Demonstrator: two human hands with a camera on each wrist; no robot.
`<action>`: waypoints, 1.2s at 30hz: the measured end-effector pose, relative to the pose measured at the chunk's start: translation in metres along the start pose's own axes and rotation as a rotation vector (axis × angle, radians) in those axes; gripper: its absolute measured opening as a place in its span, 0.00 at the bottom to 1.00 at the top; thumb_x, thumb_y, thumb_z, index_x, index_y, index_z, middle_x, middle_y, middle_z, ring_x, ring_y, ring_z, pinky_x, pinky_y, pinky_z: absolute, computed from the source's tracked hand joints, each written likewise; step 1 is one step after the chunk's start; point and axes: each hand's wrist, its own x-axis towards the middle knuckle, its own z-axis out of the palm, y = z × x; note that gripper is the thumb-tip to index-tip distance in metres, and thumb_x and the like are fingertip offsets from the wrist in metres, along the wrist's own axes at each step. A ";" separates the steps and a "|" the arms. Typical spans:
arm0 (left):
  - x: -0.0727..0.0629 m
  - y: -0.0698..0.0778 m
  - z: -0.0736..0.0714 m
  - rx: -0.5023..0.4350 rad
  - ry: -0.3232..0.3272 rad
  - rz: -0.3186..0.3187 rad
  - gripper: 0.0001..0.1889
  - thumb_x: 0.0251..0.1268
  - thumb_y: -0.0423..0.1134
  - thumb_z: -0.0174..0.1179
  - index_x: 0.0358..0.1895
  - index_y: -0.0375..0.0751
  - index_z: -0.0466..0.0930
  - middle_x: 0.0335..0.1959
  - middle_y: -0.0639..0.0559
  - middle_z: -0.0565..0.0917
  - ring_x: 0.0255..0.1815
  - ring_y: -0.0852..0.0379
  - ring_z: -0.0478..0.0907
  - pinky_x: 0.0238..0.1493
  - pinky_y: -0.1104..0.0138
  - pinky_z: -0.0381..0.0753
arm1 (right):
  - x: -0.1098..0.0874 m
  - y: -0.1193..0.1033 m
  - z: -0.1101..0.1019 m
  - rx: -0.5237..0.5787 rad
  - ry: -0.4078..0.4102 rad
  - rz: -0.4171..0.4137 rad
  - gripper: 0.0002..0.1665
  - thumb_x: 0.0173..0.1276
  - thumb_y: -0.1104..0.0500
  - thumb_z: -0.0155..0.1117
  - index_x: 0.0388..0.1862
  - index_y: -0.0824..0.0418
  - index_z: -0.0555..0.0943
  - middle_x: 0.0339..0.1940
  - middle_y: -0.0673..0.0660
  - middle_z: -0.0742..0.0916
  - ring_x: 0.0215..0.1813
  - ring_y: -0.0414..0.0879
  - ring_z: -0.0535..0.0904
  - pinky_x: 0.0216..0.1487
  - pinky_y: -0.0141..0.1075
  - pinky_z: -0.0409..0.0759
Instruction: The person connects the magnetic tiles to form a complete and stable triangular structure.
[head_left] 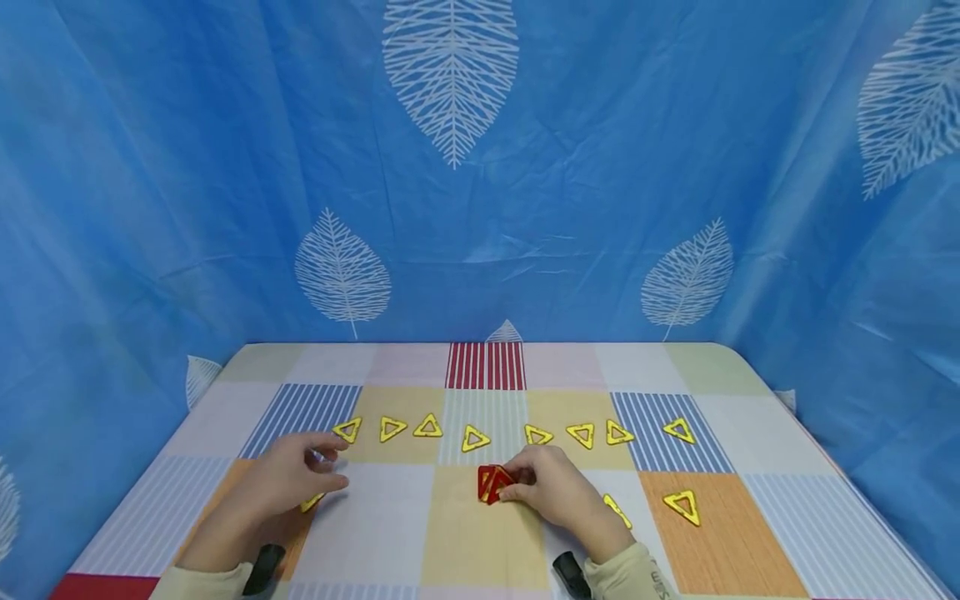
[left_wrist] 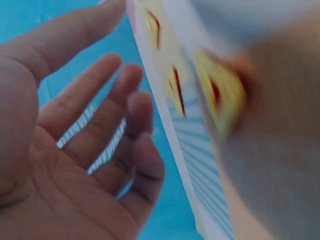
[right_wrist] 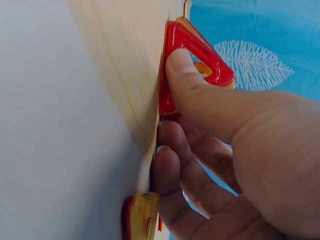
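Observation:
My right hand [head_left: 553, 485] pinches a red triangular tile [right_wrist: 220, 70] that has a triangular hole in the middle. The thumb lies across its red face, and yellow shows behind it. In the head view this piece stands tilted against another red-faced tile [head_left: 483, 482] on the pale yellow square. Raised over the left of the table, my left hand [head_left: 281, 479] holds nothing, its fingers loosely bent. Partly hidden below it lies a yellow triangular tile [head_left: 311, 504]. Just beyond its fingertips is another yellow tile [head_left: 354, 434].
A loose row of several yellow triangular tiles [head_left: 428, 433] crosses the middle of the patchwork-covered table [head_left: 375, 533]. Another tile [head_left: 692, 510] lies on the right orange square, and one more [head_left: 617, 512] beside my right wrist. A blue leaf-print curtain [head_left: 570, 167] hangs behind.

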 end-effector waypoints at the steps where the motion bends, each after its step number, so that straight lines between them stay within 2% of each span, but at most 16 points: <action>1: -0.001 -0.004 -0.004 0.022 -0.004 -0.032 0.27 0.48 0.41 0.80 0.55 0.38 0.84 0.41 0.50 0.83 0.38 0.52 0.76 0.34 0.58 0.79 | 0.000 0.000 0.000 -0.005 0.004 -0.001 0.08 0.59 0.57 0.78 0.36 0.59 0.90 0.28 0.43 0.82 0.30 0.36 0.73 0.30 0.33 0.74; 4: -0.004 -0.016 -0.014 0.053 -0.044 -0.084 0.34 0.43 0.44 0.83 0.57 0.35 0.82 0.49 0.45 0.82 0.47 0.44 0.78 0.46 0.50 0.79 | 0.000 0.001 0.000 -0.019 0.015 0.000 0.09 0.60 0.57 0.78 0.37 0.59 0.90 0.27 0.43 0.81 0.29 0.36 0.72 0.30 0.33 0.73; 8: -0.009 -0.029 -0.019 0.069 -0.093 -0.068 0.39 0.39 0.44 0.84 0.58 0.32 0.80 0.54 0.41 0.80 0.56 0.38 0.75 0.56 0.42 0.73 | 0.000 0.001 0.001 -0.023 0.026 0.002 0.09 0.59 0.58 0.78 0.37 0.60 0.90 0.27 0.43 0.81 0.29 0.35 0.72 0.30 0.33 0.73; 13: -0.014 -0.041 -0.021 0.053 -0.110 -0.058 0.38 0.40 0.41 0.83 0.58 0.31 0.79 0.52 0.45 0.81 0.54 0.41 0.76 0.56 0.45 0.74 | 0.000 0.000 0.001 -0.028 0.028 -0.005 0.09 0.60 0.58 0.77 0.38 0.60 0.90 0.27 0.43 0.81 0.29 0.35 0.72 0.30 0.33 0.74; 19: -0.015 -0.047 -0.017 0.026 -0.093 -0.080 0.30 0.42 0.38 0.82 0.52 0.34 0.83 0.43 0.52 0.82 0.44 0.51 0.77 0.48 0.54 0.77 | -0.001 0.001 0.001 -0.027 0.024 -0.004 0.10 0.60 0.59 0.77 0.40 0.60 0.90 0.28 0.41 0.81 0.30 0.34 0.72 0.31 0.32 0.74; 29: -0.016 -0.047 -0.013 0.051 -0.042 -0.042 0.28 0.46 0.41 0.81 0.52 0.32 0.83 0.40 0.52 0.81 0.40 0.54 0.75 0.42 0.56 0.76 | -0.002 0.001 -0.001 -0.054 0.036 -0.007 0.08 0.61 0.61 0.76 0.40 0.59 0.90 0.30 0.43 0.81 0.31 0.35 0.72 0.31 0.33 0.74; 36: -0.019 -0.045 -0.010 0.065 -0.024 -0.019 0.27 0.46 0.44 0.81 0.50 0.37 0.85 0.42 0.53 0.83 0.41 0.54 0.76 0.43 0.56 0.77 | -0.002 0.001 0.000 -0.069 0.048 0.009 0.09 0.62 0.61 0.75 0.41 0.61 0.89 0.32 0.46 0.82 0.32 0.37 0.72 0.32 0.34 0.74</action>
